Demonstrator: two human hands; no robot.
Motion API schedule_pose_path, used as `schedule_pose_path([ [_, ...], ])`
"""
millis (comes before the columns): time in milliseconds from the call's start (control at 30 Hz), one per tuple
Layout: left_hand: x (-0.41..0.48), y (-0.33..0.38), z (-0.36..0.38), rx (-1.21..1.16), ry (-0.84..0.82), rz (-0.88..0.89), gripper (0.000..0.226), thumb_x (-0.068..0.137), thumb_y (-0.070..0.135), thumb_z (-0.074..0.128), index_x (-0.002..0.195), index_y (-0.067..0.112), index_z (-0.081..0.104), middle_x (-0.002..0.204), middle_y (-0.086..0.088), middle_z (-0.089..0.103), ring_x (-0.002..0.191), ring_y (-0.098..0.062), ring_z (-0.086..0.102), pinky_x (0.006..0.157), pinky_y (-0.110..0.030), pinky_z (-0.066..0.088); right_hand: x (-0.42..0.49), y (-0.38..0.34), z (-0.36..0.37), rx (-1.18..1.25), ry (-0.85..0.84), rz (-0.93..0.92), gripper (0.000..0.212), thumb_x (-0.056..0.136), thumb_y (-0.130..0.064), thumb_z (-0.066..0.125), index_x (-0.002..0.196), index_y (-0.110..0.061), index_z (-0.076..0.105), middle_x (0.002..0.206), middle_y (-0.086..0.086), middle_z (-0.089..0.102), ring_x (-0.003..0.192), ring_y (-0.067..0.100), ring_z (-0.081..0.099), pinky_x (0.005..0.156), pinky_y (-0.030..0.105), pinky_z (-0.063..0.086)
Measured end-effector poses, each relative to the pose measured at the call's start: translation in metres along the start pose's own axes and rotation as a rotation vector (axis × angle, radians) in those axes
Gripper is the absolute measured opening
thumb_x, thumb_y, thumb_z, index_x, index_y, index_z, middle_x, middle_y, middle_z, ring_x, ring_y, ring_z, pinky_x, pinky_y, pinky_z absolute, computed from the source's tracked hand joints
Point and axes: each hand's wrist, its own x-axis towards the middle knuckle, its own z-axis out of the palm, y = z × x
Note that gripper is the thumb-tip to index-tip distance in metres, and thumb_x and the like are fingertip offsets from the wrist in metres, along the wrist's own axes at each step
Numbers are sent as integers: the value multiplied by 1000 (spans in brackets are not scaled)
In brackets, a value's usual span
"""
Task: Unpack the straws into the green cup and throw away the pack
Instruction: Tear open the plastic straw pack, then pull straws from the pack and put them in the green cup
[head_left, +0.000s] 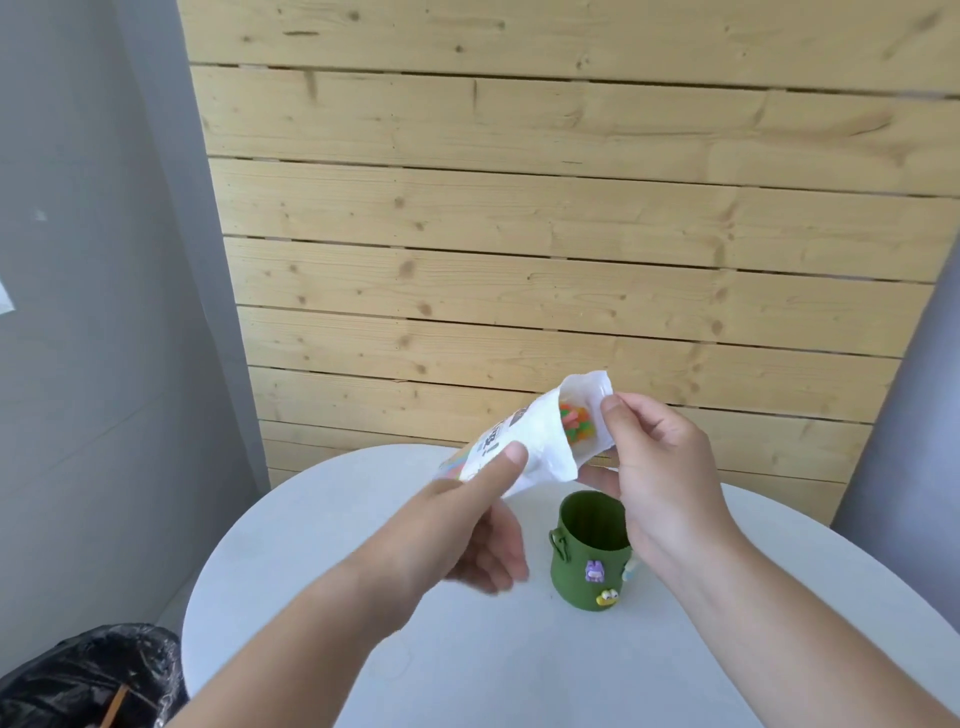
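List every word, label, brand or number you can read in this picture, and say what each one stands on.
Straw pack: dark print on its white face, too blurred and tilted to read.
Green cup: small figures stuck on its side, no lettering.
Nothing else in view shows legible text.
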Motion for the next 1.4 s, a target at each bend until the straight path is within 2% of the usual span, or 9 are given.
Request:
schedule_pose_path([
  [67,5,-8,-1,-149,-216,-146,93,75,89,46,97,3,73,100,-22,78,85,-27,74,83,-36,58,2,-4,-1,65,15,23,28,103,-13,52,86,-6,73,82,11,76,69,15,73,57,29,60],
  [200,20,-28,18,-703,-289,-156,117,64,87,60,147,8,37,131,-27,68,121,-40,67,106,-56,48,-3,-9,1,193,-15,70,28,103,-12,52,84,-3,71,88,16,76,73,17,75,66,37,62],
  [367,36,-14,39,-1148,-227,179,108,78,82,57,151,4,47,148,-25,56,138,-41,53,121,-53,32,-16,-7,9,290,-85,165,24,102,-13,52,98,3,68,96,24,69,71,23,77,91,48,58],
  [500,47,1,27,-1240,-47,353,112,76,75,67,154,0,40,158,-26,40,147,-42,39,123,-49,26,-22,-2,11,389,-109,226,22,103,-11,51,98,4,67,104,23,75,89,27,76,75,33,62],
  [633,52,6,7,-1392,98,355,101,78,65,72,153,3,44,150,-22,54,132,-40,59,118,-52,37,-23,2,9,371,-90,284,21,103,-11,49,90,-6,66,96,14,79,96,30,75,55,20,57],
  [900,48,11,-8,-1208,134,424,62,88,53,70,130,9,56,113,-14,62,114,-35,65,110,-53,47,-17,20,8,351,-147,385,19,96,0,54,105,4,70,105,18,78,91,27,77,71,33,62],
  [1033,48,15,-15,-1074,130,494,49,92,43,70,127,15,52,119,-15,59,114,-34,64,107,-55,49,-16,18,4,413,-137,438,26,99,-14,53,113,3,67,105,20,77,91,33,75,78,42,62],
  [1200,43,25,-17,-856,164,589,22,91,37,69,92,15,64,89,-6,66,89,-25,70,91,-45,58,-13,15,6,475,-68,490,31,104,-26,47,107,1,62,97,22,77,81,35,75,74,44,60],
  [1400,46,35,-9,-612,158,649,44,89,30,72,118,-1,58,101,-16,57,99,-34,64,87,-47,58,-6,22,11,500,0,616,40,107,-29,40,119,1,64,105,19,77,101,38,74,92,55,57],
])
